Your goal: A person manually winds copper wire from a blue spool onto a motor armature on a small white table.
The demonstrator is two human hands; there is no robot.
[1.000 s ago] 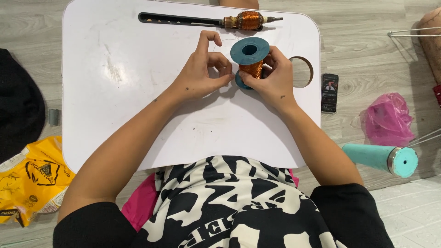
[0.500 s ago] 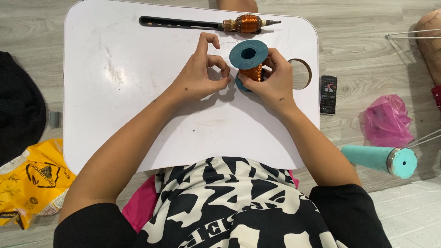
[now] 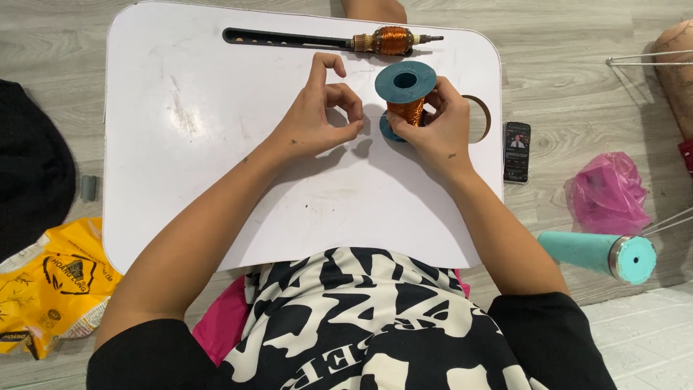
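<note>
The lower flange of the teal spool [image 3: 406,97] is largely hidden behind the right hand [image 3: 432,130], and any wire between the hands is too fine to be made out. Compared with half a second ago, the left hand [image 3: 317,119] is seen drawn slightly away from the spool, toward 9 o'clock. The copper-wound spool is gripped by the right hand at 1 o'clock on the white lap desk [image 3: 216,180], its axis tilted toward 12 o'clock. The left fingertips are held pinched narrowly.
</note>
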